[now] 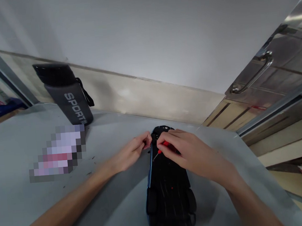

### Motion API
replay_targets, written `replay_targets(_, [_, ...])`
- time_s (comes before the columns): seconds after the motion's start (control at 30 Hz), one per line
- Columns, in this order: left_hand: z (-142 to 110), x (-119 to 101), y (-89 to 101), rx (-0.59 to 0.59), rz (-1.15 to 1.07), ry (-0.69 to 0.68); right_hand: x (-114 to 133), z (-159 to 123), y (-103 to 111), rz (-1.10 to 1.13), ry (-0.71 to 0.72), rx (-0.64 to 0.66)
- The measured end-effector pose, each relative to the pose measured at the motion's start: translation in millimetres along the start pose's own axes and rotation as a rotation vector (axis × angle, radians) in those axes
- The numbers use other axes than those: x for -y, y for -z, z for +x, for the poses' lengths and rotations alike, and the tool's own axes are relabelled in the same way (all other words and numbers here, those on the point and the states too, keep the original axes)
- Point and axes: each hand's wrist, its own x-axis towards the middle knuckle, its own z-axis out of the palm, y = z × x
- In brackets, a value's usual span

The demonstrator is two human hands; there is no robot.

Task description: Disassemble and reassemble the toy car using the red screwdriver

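Note:
A toy car [169, 181] lies upside down on the grey table, its black underside facing up and a blue body edge showing along the left. My right hand [183, 148] is closed around the red handle of a small screwdriver [160, 151]. The thin metal shaft slants down to the left, and its tip is at the car's underside near the left edge. At the front left wheel, my left hand [136, 147] has its fingers curled together against the car. Whether those fingers pinch anything small is hidden.
A dark sports bottle [67, 95] with a strap stands at the back left by the wall. In front of it lies a blurred-out flat object [61, 151]. A metal door handle [255, 73] is at the right, beyond the table [116, 202].

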Motion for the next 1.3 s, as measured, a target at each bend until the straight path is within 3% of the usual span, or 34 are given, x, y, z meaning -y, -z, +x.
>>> replay_targets(0.2, [3,12,0.2,0.118,-0.111,0.015,0,2,-5,-0.019,0.033,0.010])
replay_targets(0.53, [1,2,6.0,0.317,-0.219,0.155,-1,1,-19,-0.168,0.122,-0.057])
replay_targets(0.77, [2,4,3.9,0.311,-0.296,0.154,4,7,-28,-0.145,0.067,-0.136])
replay_targets(1.3, [-1,4,4.7,0.305,-0.278,0.125,6,3,-25,-0.085,0.108,-0.103])
